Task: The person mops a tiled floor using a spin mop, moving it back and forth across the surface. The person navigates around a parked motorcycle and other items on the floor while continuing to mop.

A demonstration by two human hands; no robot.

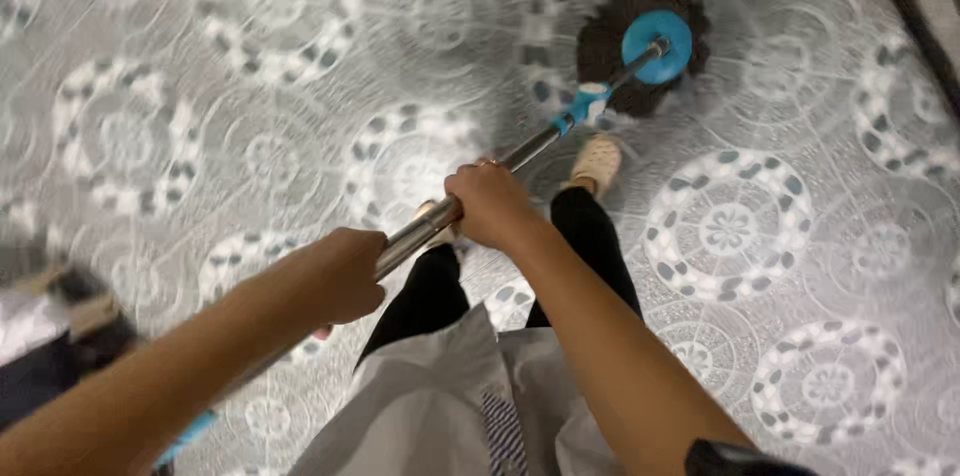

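Gripping a long silver metal mop pole (470, 198), both hands are clenched around it: the left hand (345, 274) lower in the frame, the right hand (488, 201) further up near the centre. The round dark-stringed mop head with its blue plastic disc (645, 48) rests on the grey patterned floor with white circular medallions (730, 231) at upper right, beyond a beige shoe (597, 163). No wet streaks or dirt are distinguishable, so how much of the floor is mopped cannot be told.
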